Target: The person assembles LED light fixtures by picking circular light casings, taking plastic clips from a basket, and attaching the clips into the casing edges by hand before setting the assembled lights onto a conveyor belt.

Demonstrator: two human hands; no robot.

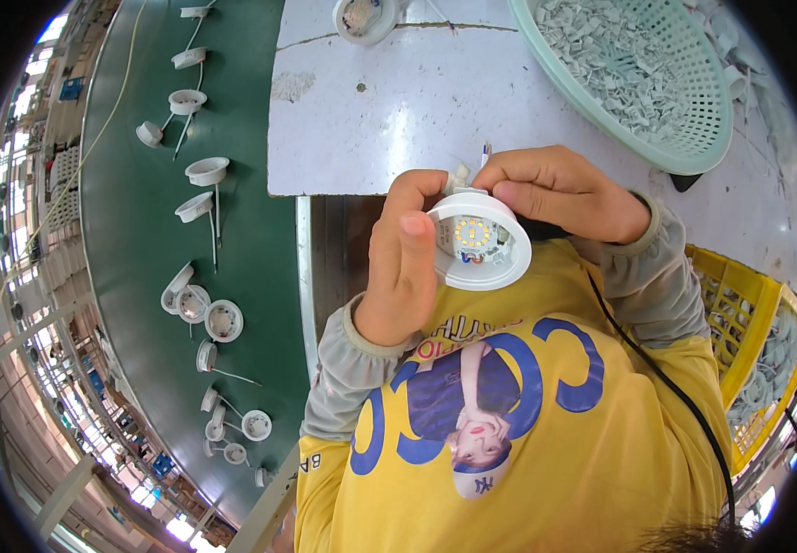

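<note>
A white round LED downlight (511,241) is held up in front of my chest, its open face tilted toward me. Inside it shows a disc with a ring of small yellow LEDs and short coloured wires. My left hand (402,263) grips the light's left side, fingers reaching round behind it. At the back rim, my right hand (560,192) is closed in a pinch at the light's wire, whose thin bare ends (485,153) stick up past the fingertips. A small pale connector piece (458,175) shows between the hands; the fingers partly hide it.
A pale green basket (720,138) of small white parts stands on the white worktable (352,120), with another downlight (364,20) at its far edge. Left, a green conveyor belt (269,276) carries several white downlights with wires. A yellow crate (739,286) stands at my right.
</note>
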